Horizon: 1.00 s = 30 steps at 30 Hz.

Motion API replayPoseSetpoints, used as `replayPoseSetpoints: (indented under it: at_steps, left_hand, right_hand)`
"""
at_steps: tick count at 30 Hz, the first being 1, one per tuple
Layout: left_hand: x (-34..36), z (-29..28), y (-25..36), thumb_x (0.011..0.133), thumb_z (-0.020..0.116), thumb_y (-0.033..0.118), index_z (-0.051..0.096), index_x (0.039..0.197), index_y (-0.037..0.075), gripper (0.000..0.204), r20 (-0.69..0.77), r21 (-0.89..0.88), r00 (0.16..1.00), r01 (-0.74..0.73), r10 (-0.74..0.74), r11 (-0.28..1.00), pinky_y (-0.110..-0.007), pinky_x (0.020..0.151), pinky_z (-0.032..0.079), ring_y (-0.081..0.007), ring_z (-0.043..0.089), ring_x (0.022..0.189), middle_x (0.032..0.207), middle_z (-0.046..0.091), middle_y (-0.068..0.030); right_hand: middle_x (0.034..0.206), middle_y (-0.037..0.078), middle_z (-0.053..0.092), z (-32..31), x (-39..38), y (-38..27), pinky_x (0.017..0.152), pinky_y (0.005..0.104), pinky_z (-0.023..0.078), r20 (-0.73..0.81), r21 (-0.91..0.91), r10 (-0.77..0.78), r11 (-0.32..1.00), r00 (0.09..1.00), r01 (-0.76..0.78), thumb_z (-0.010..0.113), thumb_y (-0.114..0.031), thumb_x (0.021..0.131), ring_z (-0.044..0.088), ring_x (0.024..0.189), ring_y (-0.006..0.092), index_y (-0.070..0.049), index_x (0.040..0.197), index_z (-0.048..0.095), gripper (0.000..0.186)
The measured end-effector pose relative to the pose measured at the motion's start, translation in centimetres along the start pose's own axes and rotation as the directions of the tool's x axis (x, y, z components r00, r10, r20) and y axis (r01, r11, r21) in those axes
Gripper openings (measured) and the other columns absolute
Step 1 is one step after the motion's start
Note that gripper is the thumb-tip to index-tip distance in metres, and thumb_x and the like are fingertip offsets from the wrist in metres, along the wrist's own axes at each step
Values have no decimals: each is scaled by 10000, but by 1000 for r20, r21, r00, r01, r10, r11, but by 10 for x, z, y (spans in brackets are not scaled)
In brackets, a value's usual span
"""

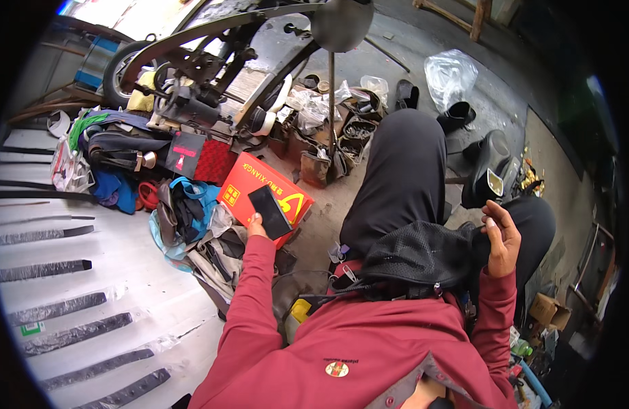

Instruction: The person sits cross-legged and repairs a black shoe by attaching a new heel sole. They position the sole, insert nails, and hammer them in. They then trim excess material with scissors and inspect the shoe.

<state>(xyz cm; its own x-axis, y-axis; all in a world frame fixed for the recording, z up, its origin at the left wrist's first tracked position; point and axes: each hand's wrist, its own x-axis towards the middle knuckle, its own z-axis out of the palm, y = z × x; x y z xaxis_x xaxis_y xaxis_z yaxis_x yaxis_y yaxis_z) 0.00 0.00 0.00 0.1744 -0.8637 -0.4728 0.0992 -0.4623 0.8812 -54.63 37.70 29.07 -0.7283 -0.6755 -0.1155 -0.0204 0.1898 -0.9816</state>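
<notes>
My left hand [257, 229] holds a dark smartphone [270, 210] over a red and yellow cardboard box [236, 184]. My right hand [500, 238] is raised at the right, fingers loosely bent and apart, with nothing visible in them. Just beyond it a black shoe [479, 178] with a pale patch stands among other dark footwear. A black mesh fabric piece [413, 262] lies across my lap, between the two hands.
An iron machine [215, 65] stands ahead, beside worn containers of small parts [355, 133]. Bags and cloth [113, 140] are heaped at left, near a pale board with dark strips [62, 273]. A clear plastic bag [447, 75] lies beyond my knees; clutter [549, 310] fills the lower right.
</notes>
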Motion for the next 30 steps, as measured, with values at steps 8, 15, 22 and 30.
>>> replayPoseSetpoints:
  at_steps: [8, 15, 22, 30]
  left_hand:
    - [3, -10, 16, 1002, 622, 329, 618, 1392, -4, 513, -76, -3, 971, 225, -225, 974, -488, 1019, 552, -328, 692, 1112, 1308, 685, -135]
    - [14, -12, 31, 1078, 493, 376, 565, 1440, 224, 399, -285, 331, 863, 496, -416, 802, -548, 1012, 522, -348, 644, 1206, 1411, 633, -20]
    - [-70, 82, 113, 1052, 624, 154, 565, 1457, 82, 416, 288, 484, 944, -288, 161, 826, -301, 860, 517, -181, 664, 1092, 1263, 673, -92]
    - [-350, 240, 257, 858, 789, 87, 719, 1187, 36, 340, 976, -87, -2, -920, 219, 383, -364, 842, 528, -248, 674, 957, 1076, 722, -96]
  right_hand:
    - [1206, 101, 683, 9, -33, -24, 986, 278, 499, 37, -119, 77, 990, 996, -72, 593, -107, 1031, 640, 1114, 151, 59, 1339, 632, 352]
    - [1265, 142, 665, 1, -64, -32, 1037, 336, 515, 57, -87, 164, 983, 985, -159, 534, -13, 1024, 670, 1169, 230, 63, 1377, 598, 368]
    - [1287, 191, 649, -7, -79, -43, 1030, 397, 539, 130, -226, 58, 974, 990, -27, 682, 15, 858, 653, 1217, 349, 28, 1336, 629, 481]
    - [1175, 108, 667, 11, -77, -40, 999, 413, 475, 344, -300, -286, 869, 895, 393, 851, -79, 697, 625, 1127, 328, -75, 1090, 713, 417]
